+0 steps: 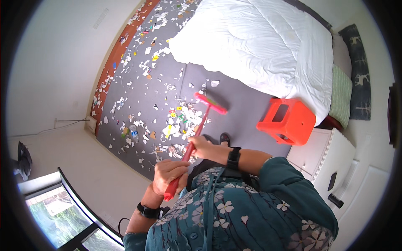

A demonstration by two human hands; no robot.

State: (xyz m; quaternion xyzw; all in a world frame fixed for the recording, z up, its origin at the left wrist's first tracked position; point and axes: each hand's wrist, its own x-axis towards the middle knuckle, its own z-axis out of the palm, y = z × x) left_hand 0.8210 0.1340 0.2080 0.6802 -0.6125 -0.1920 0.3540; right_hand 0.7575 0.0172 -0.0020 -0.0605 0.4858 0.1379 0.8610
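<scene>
One red long-handled broom (202, 124): slants away from both hands, its head ahead of them, at the grey floor (247, 102). Left hand (168, 173): wrapped around the broom's near end. Right hand (201, 147): gripping it farther along. Torn paper scraps (190, 119): strewn ahead and leftward. Orange-red plastic stool (300, 121): rightward. White quilt (251, 46): on the bed, beyond, ahead and rightward.

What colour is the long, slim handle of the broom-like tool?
Red: the long, slim red handle shows best in the head view.
</scene>
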